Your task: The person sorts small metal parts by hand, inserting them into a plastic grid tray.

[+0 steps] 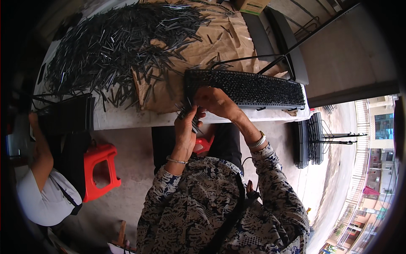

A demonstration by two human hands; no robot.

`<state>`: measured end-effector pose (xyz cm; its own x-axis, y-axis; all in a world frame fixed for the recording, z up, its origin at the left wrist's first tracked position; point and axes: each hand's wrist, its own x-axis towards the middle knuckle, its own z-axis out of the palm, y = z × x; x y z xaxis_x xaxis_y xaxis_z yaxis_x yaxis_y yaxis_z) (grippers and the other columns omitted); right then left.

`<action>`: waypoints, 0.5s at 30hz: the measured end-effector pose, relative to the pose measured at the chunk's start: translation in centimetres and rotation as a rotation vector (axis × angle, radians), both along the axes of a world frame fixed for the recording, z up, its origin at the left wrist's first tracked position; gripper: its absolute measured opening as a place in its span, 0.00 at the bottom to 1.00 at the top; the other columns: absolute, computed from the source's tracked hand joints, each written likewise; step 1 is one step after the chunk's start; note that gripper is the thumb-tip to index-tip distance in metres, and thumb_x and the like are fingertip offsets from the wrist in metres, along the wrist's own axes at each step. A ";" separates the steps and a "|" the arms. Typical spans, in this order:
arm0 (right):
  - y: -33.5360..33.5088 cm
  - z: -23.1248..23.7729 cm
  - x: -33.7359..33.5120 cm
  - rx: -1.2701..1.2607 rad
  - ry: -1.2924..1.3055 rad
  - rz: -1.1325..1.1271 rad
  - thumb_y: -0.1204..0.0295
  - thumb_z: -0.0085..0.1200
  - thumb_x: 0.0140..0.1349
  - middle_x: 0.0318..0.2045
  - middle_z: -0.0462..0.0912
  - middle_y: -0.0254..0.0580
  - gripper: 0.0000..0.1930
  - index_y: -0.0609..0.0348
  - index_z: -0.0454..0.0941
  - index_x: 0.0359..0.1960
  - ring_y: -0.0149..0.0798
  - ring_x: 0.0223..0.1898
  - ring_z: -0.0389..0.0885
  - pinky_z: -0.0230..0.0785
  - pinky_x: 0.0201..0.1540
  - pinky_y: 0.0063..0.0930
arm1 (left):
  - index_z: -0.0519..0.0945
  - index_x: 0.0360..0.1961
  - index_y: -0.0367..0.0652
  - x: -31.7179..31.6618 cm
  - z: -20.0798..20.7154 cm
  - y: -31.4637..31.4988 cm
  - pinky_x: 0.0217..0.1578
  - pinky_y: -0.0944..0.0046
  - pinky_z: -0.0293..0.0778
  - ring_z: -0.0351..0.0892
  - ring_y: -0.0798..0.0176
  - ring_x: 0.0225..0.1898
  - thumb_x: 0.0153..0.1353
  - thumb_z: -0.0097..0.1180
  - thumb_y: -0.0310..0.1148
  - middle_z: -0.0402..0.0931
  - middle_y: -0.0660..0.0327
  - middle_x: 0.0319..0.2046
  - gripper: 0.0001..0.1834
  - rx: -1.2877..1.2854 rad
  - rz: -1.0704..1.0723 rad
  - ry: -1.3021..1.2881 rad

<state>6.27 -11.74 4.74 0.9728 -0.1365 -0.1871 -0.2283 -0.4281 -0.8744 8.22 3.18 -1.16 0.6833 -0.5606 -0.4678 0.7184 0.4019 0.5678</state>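
My left hand [185, 125] is closed round a small bundle of thin black strips [195, 125], whose ends stick out past the fingers. Just beside it, my right hand [215, 102] reaches over the near left end of a long black perforated panel [253, 88]. Its fingers are bent together; whatever they pinch is too small and hidden to make out. Dense rows of short black pieces stand up across the panel, which lies along the table's near edge. A bare rim with a row of holes runs along its front.
A large heap of loose black strips [114, 46] spreads over brown paper [237, 36] on the white-covered table [122, 122]. At left, a person in a white top [50, 199] handles another dark panel [69, 114], near a red stool [101, 169]. Dark panels with rods [313, 139] stand at right.
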 end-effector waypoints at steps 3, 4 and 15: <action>-0.3 -0.2 0.1 -0.019 -0.017 -0.085 0.73 0.52 0.59 0.24 0.80 0.49 0.06 0.64 0.73 0.32 0.42 0.29 0.82 0.71 0.31 0.33 | 0.78 0.41 0.44 -0.1 0.0 -0.3 0.23 0.72 0.64 0.77 0.71 0.30 0.59 0.60 0.38 0.80 0.62 0.31 0.12 0.019 0.000 0.027; -0.6 -0.5 0.3 -0.172 -0.110 -0.165 0.73 0.52 0.60 0.25 0.79 0.45 0.07 0.65 0.71 0.33 0.39 0.27 0.81 0.71 0.30 0.33 | 0.78 0.40 0.42 -0.2 0.1 -0.4 0.22 0.73 0.64 0.77 0.70 0.28 0.58 0.61 0.38 0.80 0.61 0.30 0.13 0.071 0.001 0.032; -0.3 -3.9 4.4 -0.563 -0.506 -0.425 0.75 0.52 0.60 0.29 0.79 0.51 0.05 0.59 0.70 0.35 0.56 0.32 0.79 0.71 0.32 0.42 | 0.77 0.39 0.37 -0.2 0.6 0.0 0.19 0.74 0.57 0.61 0.77 0.19 0.59 0.61 0.41 0.65 0.70 0.18 0.17 0.030 -0.036 0.071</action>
<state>10.66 -12.05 0.82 0.7667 -0.4493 0.4587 -0.1081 -0.7945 -0.5975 7.98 3.14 -0.59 0.6272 -0.5696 -0.5312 0.7712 0.3587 0.5260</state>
